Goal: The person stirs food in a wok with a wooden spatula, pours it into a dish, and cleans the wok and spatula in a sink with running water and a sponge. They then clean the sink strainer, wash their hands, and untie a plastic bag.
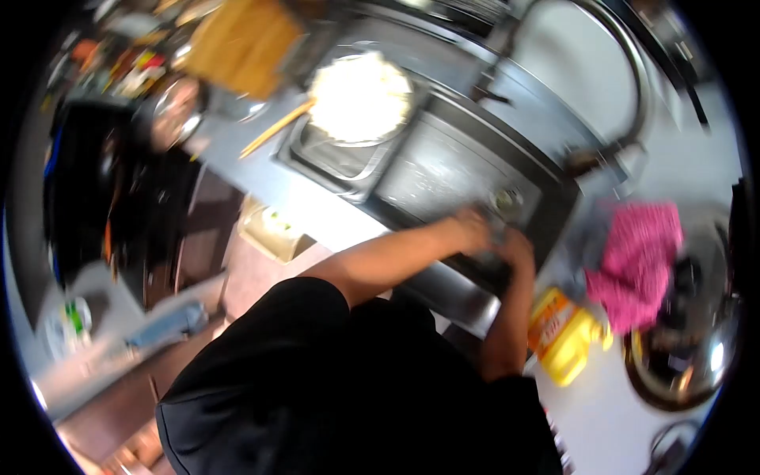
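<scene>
Both hands are low over the near end of the metal sink basin (443,166), close together and blurred. My left hand (473,229) comes in from the left, beside the drain (507,199). My right hand (516,248) is just right of it, near the basin's front corner. A small greyish shape shows between them, too smeared to name, and the fingers of both hands are not clear. Over the smaller basin (340,162) stands a round container heaped with pale, overexposed food (360,99).
A wooden stick (273,131) lies left of the round container. Yellow bottle (566,336), pink cloth (637,265) and shiny round lid (677,364) are at the right. A curved faucet hose (637,71) arches behind the sink. A wooden board (241,43) is at upper left, an open bin (269,229) below.
</scene>
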A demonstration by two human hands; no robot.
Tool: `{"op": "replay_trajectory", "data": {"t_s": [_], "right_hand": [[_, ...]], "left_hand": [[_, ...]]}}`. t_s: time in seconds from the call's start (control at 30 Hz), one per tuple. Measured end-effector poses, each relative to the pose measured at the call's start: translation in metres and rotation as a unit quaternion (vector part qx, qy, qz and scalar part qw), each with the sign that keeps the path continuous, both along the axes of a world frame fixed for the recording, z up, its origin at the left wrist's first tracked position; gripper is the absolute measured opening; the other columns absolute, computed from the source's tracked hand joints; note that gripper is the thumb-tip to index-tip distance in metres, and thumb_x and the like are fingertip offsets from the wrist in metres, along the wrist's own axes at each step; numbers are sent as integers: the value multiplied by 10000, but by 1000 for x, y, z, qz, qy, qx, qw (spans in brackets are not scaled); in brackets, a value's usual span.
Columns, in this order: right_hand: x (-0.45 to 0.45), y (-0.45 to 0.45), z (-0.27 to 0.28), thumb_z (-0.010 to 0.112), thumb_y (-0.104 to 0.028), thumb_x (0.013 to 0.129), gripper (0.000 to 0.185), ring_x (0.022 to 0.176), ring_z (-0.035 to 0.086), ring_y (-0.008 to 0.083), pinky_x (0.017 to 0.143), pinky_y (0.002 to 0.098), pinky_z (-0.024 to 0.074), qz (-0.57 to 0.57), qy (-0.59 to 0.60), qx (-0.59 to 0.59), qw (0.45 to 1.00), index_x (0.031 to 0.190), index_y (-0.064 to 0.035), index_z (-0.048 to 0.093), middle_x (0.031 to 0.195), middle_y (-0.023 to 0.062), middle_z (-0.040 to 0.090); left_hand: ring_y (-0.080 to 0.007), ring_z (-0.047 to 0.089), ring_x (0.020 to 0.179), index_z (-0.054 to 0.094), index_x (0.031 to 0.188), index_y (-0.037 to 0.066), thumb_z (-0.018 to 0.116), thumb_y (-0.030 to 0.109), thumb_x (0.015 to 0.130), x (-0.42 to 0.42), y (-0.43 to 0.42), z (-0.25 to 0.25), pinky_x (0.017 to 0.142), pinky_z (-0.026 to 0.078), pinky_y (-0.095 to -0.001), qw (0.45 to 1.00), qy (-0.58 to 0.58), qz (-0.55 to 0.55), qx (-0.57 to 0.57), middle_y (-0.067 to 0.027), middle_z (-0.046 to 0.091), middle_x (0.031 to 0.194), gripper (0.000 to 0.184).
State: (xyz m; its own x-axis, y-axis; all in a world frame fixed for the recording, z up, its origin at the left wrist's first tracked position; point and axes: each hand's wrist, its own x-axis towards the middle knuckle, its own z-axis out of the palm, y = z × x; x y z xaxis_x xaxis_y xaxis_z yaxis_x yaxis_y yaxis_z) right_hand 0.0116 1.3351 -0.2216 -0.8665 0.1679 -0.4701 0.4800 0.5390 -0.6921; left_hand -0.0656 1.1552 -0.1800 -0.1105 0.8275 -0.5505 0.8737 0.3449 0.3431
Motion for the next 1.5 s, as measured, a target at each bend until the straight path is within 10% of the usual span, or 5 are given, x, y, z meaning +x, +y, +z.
{"op": "replay_trajectory", "data": {"t_s": [0.13, 0.23, 0.6, 0.93, 1.5], "right_hand": [[17, -34, 61, 728, -320, 905, 598, 1269, 615, 340, 1060, 425, 482, -174, 172, -337, 909, 1438, -111, 557, 1399, 146, 635], [5, -43, 68, 706, -353, 931, 527, 1242, 623, 356, 1008, 405, 504, -24, -239, 416, 877, 1385, -114, 584, 1397, 175, 624], [26, -200, 105, 736, -198, 919, 338, 863, 692, 268, 704, 381, 559, -103, 252, 264, 925, 1235, -91, 678, 1022, 129, 678], [-21, -539, 34, 615, -323, 976, 296, 853, 736, 325, 712, 432, 585, 307, 78, 319, 893, 999, -57, 743, 934, 141, 748], [-20, -551, 6, 586, -160, 936, 172, 926, 725, 364, 781, 443, 581, 221, 4, 351, 910, 992, -99, 737, 991, 183, 742]], "left_hand": [[-383, 661, 1058, 730, 1090, 110, 676, 155, 880, 1, -65, 27, 908, 527, -467, 879, -164, 337, 293, -140, 707, 1065, 221], [-373, 665, 1032, 720, 1050, 90, 691, 169, 885, 27, -126, 46, 903, 529, -461, 871, -127, 374, 291, -142, 699, 1039, 185], [-374, 721, 895, 669, 1121, 65, 744, 287, 884, 67, -496, 13, 796, 582, -455, 612, 190, 762, 91, -200, 720, 985, 334], [-383, 688, 1057, 644, 1161, 56, 696, 269, 909, 22, -588, -59, 909, 554, -500, 727, 139, 672, -10, -179, 666, 1174, 334], [-224, 637, 639, 673, 962, 68, 670, 215, 945, 39, -592, -77, 637, 507, -372, 543, -61, 743, 387, -116, 685, 745, 148]]}}
